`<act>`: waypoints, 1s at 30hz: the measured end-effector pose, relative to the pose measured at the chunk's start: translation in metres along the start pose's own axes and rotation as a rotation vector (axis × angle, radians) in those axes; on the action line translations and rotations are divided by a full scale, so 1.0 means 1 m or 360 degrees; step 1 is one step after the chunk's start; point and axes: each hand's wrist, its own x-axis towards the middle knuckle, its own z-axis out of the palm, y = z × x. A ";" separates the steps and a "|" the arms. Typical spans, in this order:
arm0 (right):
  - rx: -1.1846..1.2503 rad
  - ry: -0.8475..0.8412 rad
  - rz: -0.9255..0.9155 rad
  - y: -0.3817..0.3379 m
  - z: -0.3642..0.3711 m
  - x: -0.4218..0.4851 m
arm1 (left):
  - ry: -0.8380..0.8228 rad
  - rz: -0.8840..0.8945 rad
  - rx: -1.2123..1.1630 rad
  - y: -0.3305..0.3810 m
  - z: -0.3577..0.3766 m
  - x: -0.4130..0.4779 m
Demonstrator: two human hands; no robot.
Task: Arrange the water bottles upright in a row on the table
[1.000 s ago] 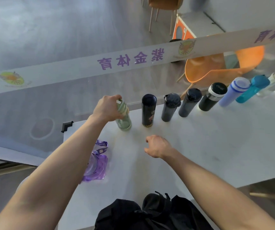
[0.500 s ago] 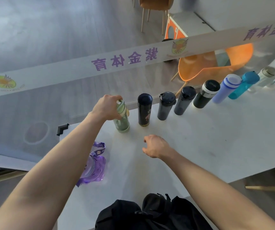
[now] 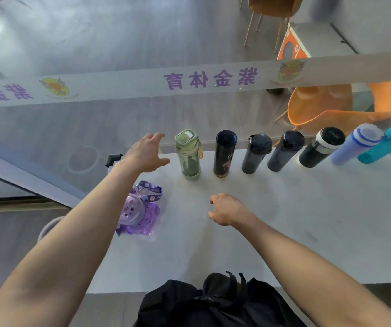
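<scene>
Where the white bench [image 3: 307, 220] meets its near edge, a black bag [image 3: 213, 303] lies slumped. Along the far edge a row of bottles [image 3: 286, 151] stands upright, with the green bottle [image 3: 188, 154] at its left end. A purple bottle [image 3: 137, 213] lies on its side nearer, to the left. The left hand [image 3: 145, 154] is spread, released, just beside the green bottle without touching it. The right hand [image 3: 227, 210] hangs loosely curled, grasping nothing.

upright bottles [image 3: 285, 151] 7 clearly seen | lying purple bottle [image 3: 135, 213] 1 | black bag [image 3: 213, 303] 1
</scene>
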 end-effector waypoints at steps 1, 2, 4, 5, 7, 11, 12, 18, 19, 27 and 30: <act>-0.0025 -0.0011 -0.0039 -0.004 0.002 0.001 | 0.0015 -0.0083 0.0005 -0.013 0.002 -0.014; -0.0049 -0.0024 -0.0077 -0.009 0.004 0.002 | 0.0026 -0.0165 0.0002 -0.027 0.007 -0.030; -0.0093 -0.0047 -0.0152 -0.022 0.010 0.005 | 0.0036 -0.0308 -0.0022 -0.051 0.019 -0.064; -0.0108 -0.0057 -0.0192 -0.029 0.013 0.006 | 0.0033 -0.0373 -0.0035 -0.060 0.027 -0.081; -0.0128 -0.0078 -0.0258 -0.044 0.021 0.008 | 0.0021 -0.0465 -0.0017 -0.075 0.047 -0.110; -0.0131 -0.0114 -0.0302 -0.065 0.038 0.005 | 0.0026 -0.0474 0.0009 -0.093 0.092 -0.140; -0.0132 -0.0124 -0.0299 -0.069 0.042 0.004 | 0.0074 -0.0486 -0.0033 -0.093 0.100 -0.142; -0.0120 -0.0103 -0.0195 -0.080 0.049 0.005 | 0.0194 -0.0375 -0.0124 -0.104 0.112 -0.125; -0.0114 -0.0091 -0.0168 -0.081 0.048 0.006 | 0.0166 -0.0317 -0.0108 -0.110 0.110 -0.119; 0.0012 0.0030 0.0043 -0.110 0.036 0.021 | 0.0078 0.0047 -0.0127 -0.141 0.082 -0.050; 0.0070 0.0077 0.0116 -0.119 0.033 0.026 | 0.0025 0.0131 -0.0123 -0.148 0.073 -0.019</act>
